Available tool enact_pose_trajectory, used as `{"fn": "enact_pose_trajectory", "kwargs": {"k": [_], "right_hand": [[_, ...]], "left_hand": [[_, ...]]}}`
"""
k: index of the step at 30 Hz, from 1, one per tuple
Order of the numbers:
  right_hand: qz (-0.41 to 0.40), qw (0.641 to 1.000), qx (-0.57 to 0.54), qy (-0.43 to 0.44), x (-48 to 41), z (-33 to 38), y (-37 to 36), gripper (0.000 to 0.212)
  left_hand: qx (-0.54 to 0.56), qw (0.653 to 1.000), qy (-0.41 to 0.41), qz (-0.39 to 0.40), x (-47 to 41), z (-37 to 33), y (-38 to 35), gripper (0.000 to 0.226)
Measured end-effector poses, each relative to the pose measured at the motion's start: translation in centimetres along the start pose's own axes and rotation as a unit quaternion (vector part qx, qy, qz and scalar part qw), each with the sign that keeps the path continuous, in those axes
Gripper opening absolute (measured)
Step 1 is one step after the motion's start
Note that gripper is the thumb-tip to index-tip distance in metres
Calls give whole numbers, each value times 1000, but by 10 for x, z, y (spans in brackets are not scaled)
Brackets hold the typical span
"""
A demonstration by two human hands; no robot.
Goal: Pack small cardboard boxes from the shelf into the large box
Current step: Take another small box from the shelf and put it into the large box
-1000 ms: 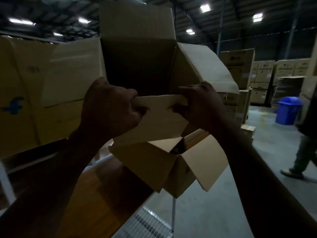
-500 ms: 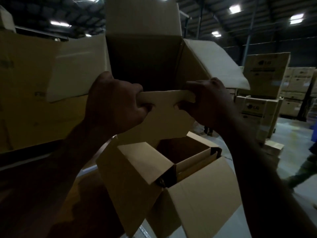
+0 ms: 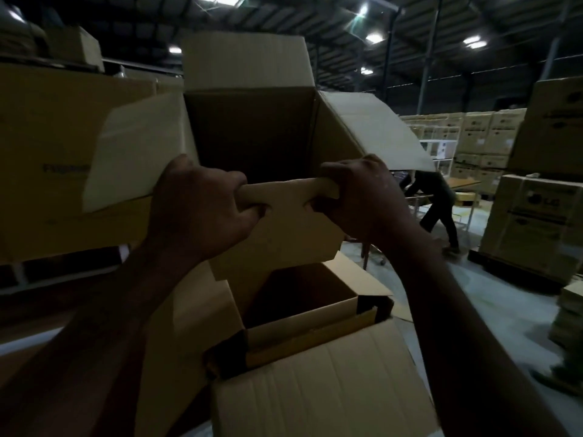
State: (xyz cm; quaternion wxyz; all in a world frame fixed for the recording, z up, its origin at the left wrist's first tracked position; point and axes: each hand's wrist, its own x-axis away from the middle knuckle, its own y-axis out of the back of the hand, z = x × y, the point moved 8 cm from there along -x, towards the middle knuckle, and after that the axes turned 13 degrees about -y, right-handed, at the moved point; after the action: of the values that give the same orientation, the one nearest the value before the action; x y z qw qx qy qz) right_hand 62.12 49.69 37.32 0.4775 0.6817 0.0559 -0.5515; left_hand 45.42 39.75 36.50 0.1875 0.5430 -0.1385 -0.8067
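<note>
I hold an open cardboard box (image 3: 252, 127) up at chest height, its dark inside facing me and its flaps spread out. My left hand (image 3: 198, 209) and my right hand (image 3: 362, 200) both grip its near bottom flap (image 3: 284, 212) along the top edge. Below it stands a larger open box (image 3: 303, 329) with flaps folded outward; I see nothing in the part of its inside that shows.
Big cardboard cartons (image 3: 56, 152) fill the shelf on the left. Stacked cartons (image 3: 536, 222) stand on the right and at the far back. A person in dark clothes (image 3: 438, 203) bends over beyond my right hand. Another person's foot (image 3: 558, 376) shows at the right edge.
The view has swung right and down. The held box now sits above the larger open box, which shows more of its inside. Both hands keep their grip on the flap.
</note>
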Motion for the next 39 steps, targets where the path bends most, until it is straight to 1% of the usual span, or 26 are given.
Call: {"fn": "enact_pose_trajectory", "kwargs": {"k": [3, 5, 7, 9, 12, 16, 19, 21, 24, 29, 31, 33, 35, 39], "right_hand": [[34, 999, -1, -2, 0, -20, -13, 26], [47, 999, 0, -6, 3, -27, -23, 34], [65, 998, -1, -15, 7, -34, -33, 40], [89, 996, -14, -24, 12, -40, -45, 39], [104, 994, -29, -32, 15, -49, -59, 28], [98, 993, -30, -52, 9, -72, -60, 31], [124, 990, -28, -58, 9, -82, -65, 30], [144, 986, -34, -74, 12, -86, -70, 33], [156, 983, -38, -84, 14, -89, -76, 48], [185, 978, -47, -86, 11, -77, -83, 50], [212, 972, -55, -90, 11, -72, -94, 50], [262, 957, -70, -102, 15, -69, -113, 52], [300, 943, -83, -116, 21, -71, -132, 57], [340, 924, -98, -146, 35, -81, -159, 70]], "left_hand": [[-29, 999, 8, 24, -4, -13, -18, 45], [-42, 999, 14, 31, -1, -18, -28, 42], [-37, 998, 18, 46, 2, -22, -43, 44], [-20, 998, 19, 57, 4, -23, -58, 47], [-14, 997, 30, 77, 1, -21, -73, 50], [-7, 996, 22, 81, -16, -30, -82, 51], [0, 995, 23, 97, -24, -35, -91, 53], [2, 994, 28, 102, -21, -36, -96, 54], [12, 994, 34, 102, -13, -36, -100, 52], [39, 992, 48, 109, 4, -30, -106, 51], [46, 990, 55, 117, 12, -24, -113, 58], [73, 984, 73, 147, 22, -18, -125, 67], [94, 975, 86, 181, 31, -14, -140, 73], [135, 957, 96, 238, 46, -20, -164, 84]]}}
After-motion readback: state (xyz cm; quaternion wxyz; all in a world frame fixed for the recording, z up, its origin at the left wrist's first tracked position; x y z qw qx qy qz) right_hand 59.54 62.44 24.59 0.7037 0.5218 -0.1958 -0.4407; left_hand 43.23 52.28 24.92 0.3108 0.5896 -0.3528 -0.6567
